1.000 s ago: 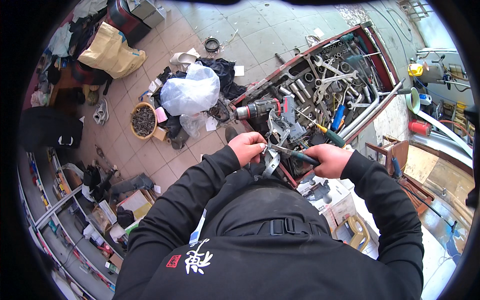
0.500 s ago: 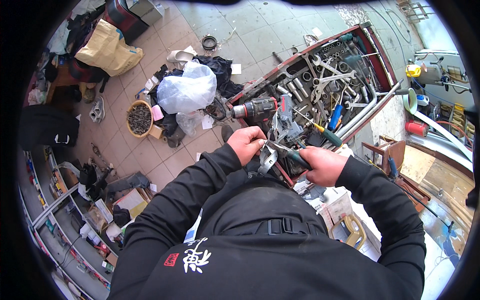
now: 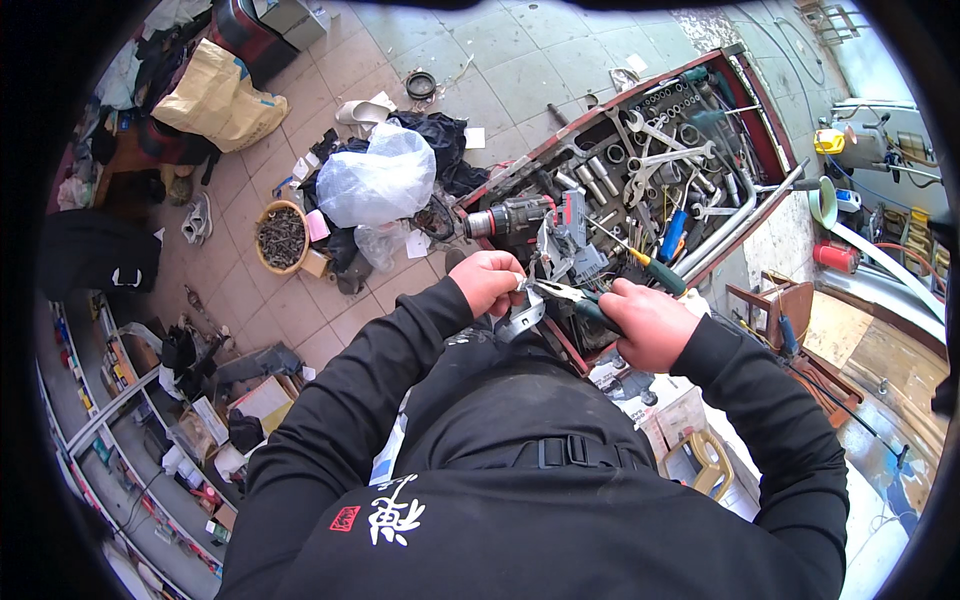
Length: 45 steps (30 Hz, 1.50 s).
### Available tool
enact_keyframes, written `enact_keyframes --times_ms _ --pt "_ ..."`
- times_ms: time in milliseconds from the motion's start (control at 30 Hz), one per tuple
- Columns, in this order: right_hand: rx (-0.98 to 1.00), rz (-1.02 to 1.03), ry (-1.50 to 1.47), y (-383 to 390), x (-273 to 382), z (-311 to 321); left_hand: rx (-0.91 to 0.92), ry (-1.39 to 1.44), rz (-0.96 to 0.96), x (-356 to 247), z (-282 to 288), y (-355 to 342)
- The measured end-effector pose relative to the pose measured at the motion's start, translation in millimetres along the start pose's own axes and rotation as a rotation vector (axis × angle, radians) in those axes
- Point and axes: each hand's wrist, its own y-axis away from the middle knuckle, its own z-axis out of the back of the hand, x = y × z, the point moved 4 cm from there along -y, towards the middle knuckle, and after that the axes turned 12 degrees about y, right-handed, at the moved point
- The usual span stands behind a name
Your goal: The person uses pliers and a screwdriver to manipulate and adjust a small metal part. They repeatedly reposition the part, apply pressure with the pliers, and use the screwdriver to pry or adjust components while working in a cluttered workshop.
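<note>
My left hand (image 3: 488, 284) is closed, thumb and fingers pinching a silvery metal bracket (image 3: 522, 322) in front of my waist. The bracket hangs below the fingertips, and its shape is partly hidden by them. In my right hand (image 3: 650, 322) is a pair of pliers (image 3: 562, 292) with dark handles, the fingers wrapped round them. Their jaws point left and reach to the bracket's upper part, close to my left fingertips. Whether the jaws grip it, I cannot tell. Just beyond lies a red and black cordless drill (image 3: 518, 217) on the tool tray's near end.
A long red-edged tool tray (image 3: 745, 190) holds wrenches, sockets and screwdrivers. Left on the tiled floor are a basket of bolts (image 3: 282, 238), a clear plastic bag (image 3: 380, 180) and dark cloth. Shelves (image 3: 110, 470) stand at lower left, a wooden stool (image 3: 790, 310) at right.
My left hand has shifted slightly left, and the bracket has turned a little. The pliers have tilted, their jaws now showing plainly beside the left fingertips.
</note>
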Motion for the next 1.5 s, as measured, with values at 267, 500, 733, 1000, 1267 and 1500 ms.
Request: enact_keyframes --times_ms 267,500,733,1000,1267,1500 --pt "0.337 -0.15 -0.542 -5.9 -10.7 -6.7 0.012 -0.177 -0.259 -1.4 -3.0 3.6" --pt "0.379 -0.204 -0.716 -2.3 -5.2 -12.5 -0.007 -0.236 -0.281 -5.2 -2.6 10.1" --pt "0.449 -0.291 -1.125 -0.8 -2.4 -38.2 -0.025 -0.238 -0.326 -7.8 -1.8 10.6" --pt "0.218 -0.247 -0.89 4.5 13.6 -43.4 -0.062 -0.372 -0.271 -16.3 -2.2 13.6" --pt "0.204 -0.291 -0.864 6.2 15.2 -36.8 -0.068 -0.29 -0.296 -19.3 -5.3 13.3" --pt "0.184 -0.291 -0.848 6.1 19.9 -35.1 -0.049 -0.348 -0.322 -11.5 -1.6 10.1"
